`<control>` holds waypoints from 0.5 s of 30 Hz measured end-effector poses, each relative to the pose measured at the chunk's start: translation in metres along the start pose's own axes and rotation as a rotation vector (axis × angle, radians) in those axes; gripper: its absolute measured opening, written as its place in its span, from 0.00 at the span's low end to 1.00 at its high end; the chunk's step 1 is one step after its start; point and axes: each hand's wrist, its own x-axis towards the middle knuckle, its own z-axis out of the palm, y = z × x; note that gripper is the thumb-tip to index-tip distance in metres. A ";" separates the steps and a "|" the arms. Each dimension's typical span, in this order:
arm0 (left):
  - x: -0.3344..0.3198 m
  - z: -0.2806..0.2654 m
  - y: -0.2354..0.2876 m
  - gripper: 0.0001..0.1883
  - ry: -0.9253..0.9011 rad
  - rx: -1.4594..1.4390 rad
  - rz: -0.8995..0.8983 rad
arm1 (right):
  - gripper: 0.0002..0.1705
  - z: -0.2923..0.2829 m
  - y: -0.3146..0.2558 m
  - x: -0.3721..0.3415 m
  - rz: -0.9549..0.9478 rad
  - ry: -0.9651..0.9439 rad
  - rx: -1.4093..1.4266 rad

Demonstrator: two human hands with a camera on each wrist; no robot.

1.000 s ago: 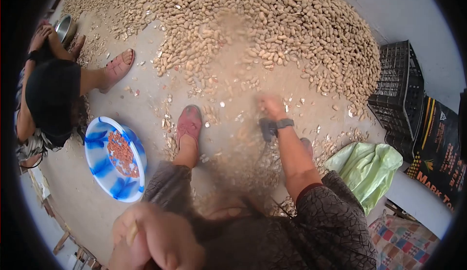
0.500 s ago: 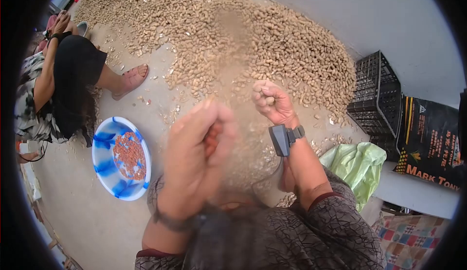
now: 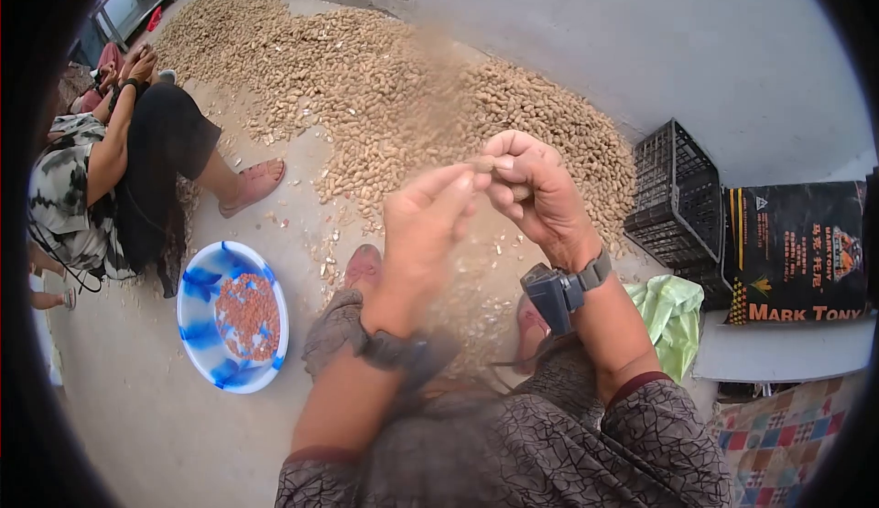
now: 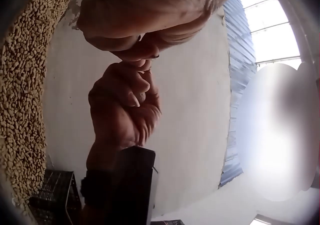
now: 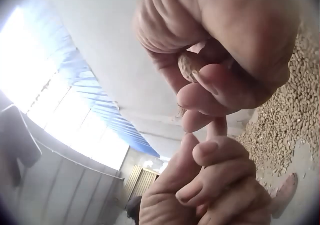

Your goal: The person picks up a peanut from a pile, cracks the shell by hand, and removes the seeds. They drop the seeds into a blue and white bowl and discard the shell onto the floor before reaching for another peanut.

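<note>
In front of the body, both hands meet in the head view. My right hand (image 3: pixel 547 198) pinches a peanut in its shell (image 3: pixel 488 163) between thumb and forefinger. From the other side, my left hand (image 3: pixel 417 229) brings curled thumb and forefinger together on that peanut's end. Another unshelled peanut (image 5: pixel 189 66) sits tucked within the right hand's bent fingers, as the right wrist view shows. The left palm is hidden. Left of the legs stands a blue-and-white basin (image 3: pixel 200 281) with shelled reddish peanut kernels (image 3: pixel 247 317) in it.
A large heap of unshelled peanuts (image 3: pixel 366 87) spreads along the wall, with loose shells on the floor. To the right are a black plastic crate (image 3: pixel 673 198), a black printed bag (image 3: pixel 797 256) and a pale green sack (image 3: pixel 667 311). Another person (image 3: pixel 169 155) sits at the left.
The right hand has come up from the floor near the heap with peanuts in it. The left hand has swung in from the lower left to meet it. The head view has tilted up.
</note>
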 end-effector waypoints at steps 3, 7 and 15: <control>0.001 0.004 -0.007 0.12 -0.040 -0.004 0.031 | 0.07 0.002 -0.004 -0.014 -0.069 0.088 -0.114; 0.001 0.012 -0.014 0.10 -0.096 0.059 0.120 | 0.05 0.000 0.001 -0.028 -0.125 0.154 -0.225; 0.003 0.028 -0.023 0.10 -0.185 0.050 0.204 | 0.07 -0.011 -0.001 -0.037 -0.201 0.191 -0.173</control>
